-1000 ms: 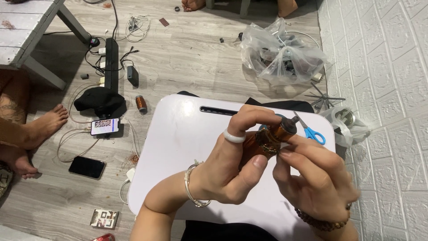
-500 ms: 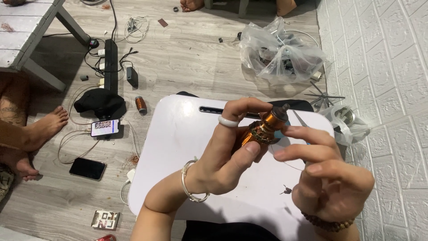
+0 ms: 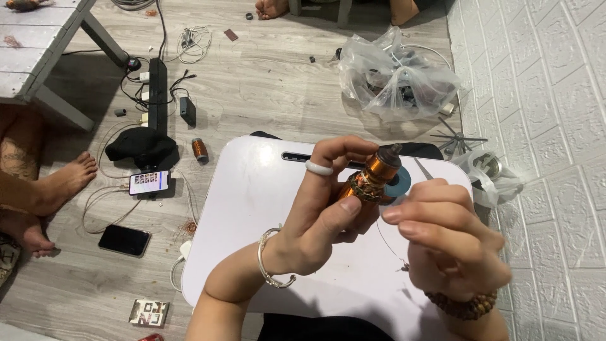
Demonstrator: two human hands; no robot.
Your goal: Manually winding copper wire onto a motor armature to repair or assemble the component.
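- Copper-wound motor rotor (image 3: 372,180) sits tilted in the air above your white lap table (image 3: 252,208), shaft end up and to the right, with a blue ring just behind it.
- That table is the biggest thing here, a rounded white top with a slot handle near its far edge, lying across your lap over the wooden floor.
- Beyond it, a crumpled clear plastic bag (image 3: 394,76) of parts rests on the floor by the white brick wall.
- Your left hand (image 3: 322,215) wraps the rotor, thumb and fingers pressed onto its body; a white ring and a silver bangle show on that hand.
- Your right hand (image 3: 442,237) is curled just beside the rotor's lower end, fingers drawn together; a thin wire hangs below it, but you cannot tell whether they pinch it.
- On the floor to the left, a black power strip (image 3: 156,95), a lit phone (image 3: 149,182) and a dark phone (image 3: 124,240).
- Near those, a small copper wire spool (image 3: 200,149) stands apart.
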